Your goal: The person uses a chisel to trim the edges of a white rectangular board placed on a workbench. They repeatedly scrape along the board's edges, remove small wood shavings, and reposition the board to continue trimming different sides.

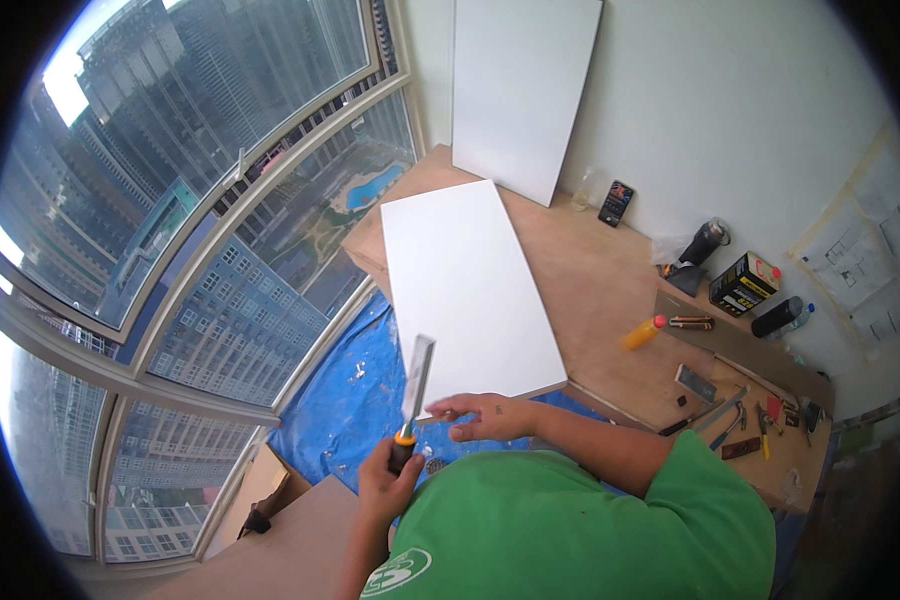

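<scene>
Left hand: the left hand (pixel 386 482), in the lower middle of the frame, is wrapped closely around the dark handle of a wood chisel (pixel 418 380).
Chisel: it is a little left of the frame's centre, below the middle height, with the blade pointing upward and the orange-yellow collar just above the fist. In this view the blade overlaps the lower left part of the white panel.
Right hand: the right hand (pixel 485 418) is just right of the blade, its fingers extended and the thumb a little apart, gripping nothing that I can see. Whether a fingertip touches the blade, I cannot tell.
White panel: the rectangular panel (pixel 470 290) lies in the centre of the frame, partly on the brown surface (pixel 605 290).
Upper centre: a second white board (pixel 525 90) leans against the wall.
Below the panel: a blue plastic sheet (pixel 335 385), with pale specks on it.
Right side: an orange bottle (pixel 644 333) with a reddish cap, a black and yellow can (pixel 746 284) and a hammer (pixel 732 424) are on the surface.
Left side: large windows (pixel 235 290) show tall buildings outside.
Clothing: a green T-shirt (pixel 580 525) fills the bottom.
</scene>
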`<state>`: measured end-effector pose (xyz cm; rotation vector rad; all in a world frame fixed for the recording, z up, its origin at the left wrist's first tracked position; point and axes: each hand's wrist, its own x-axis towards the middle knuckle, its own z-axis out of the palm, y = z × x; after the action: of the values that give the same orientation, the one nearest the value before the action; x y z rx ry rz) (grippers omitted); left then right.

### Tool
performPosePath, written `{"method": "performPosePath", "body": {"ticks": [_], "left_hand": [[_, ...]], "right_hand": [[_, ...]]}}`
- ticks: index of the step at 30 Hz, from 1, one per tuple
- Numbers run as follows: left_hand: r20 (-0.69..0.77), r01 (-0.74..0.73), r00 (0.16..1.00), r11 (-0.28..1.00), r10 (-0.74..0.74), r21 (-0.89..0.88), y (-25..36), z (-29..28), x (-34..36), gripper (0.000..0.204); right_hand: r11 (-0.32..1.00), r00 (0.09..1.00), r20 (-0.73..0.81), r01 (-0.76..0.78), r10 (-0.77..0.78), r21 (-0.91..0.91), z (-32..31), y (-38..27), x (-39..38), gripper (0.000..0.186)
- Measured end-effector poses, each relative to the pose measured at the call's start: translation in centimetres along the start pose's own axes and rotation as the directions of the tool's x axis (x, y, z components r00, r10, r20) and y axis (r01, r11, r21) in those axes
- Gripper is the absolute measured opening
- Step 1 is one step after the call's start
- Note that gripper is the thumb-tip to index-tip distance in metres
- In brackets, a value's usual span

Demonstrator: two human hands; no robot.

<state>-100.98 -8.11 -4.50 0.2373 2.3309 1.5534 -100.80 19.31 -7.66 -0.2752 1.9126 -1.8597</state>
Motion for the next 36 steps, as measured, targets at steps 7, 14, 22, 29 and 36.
{"method": "performPosePath", "body": {"ticks": [7,14,22,29,36], "left_hand": [[0.217,-0.18,0.961,0.983,0.17,0.028,1.7,-3.2,6.0,0.025],[0.489,-0.233,0.855,0.97,0.171,0.069,2.7,-3.0,11.9,0.034],[0.41,0.123,0.912,0.972,-0.031,-0.201,-2.6,-7.9,17.6,0.051],[0.356,0.279,0.915,0.934,-0.188,-0.224,-9.0,-11.4,21.8,0.046],[0.545,0.102,0.837,0.992,-0.047,-0.072,-8.3,-14.8,29.5,0.052]], "right_hand": [[0.992,0.985,-0.172,0.021,0.0,0.123,6.1,-4.4,7.5,0.068],[0.92,0.9,-0.426,0.083,0.096,0.383,4.4,-2.8,9.0,0.062],[0.821,0.648,-0.744,0.33,0.162,0.466,-0.9,2.1,12.1,0.026],[0.858,0.28,-0.906,0.322,0.318,0.4,-5.7,6.9,8.0,0.021],[0.801,-0.036,-0.832,0.297,0.553,0.52,0.3,12.8,4.8,0.018]]}}
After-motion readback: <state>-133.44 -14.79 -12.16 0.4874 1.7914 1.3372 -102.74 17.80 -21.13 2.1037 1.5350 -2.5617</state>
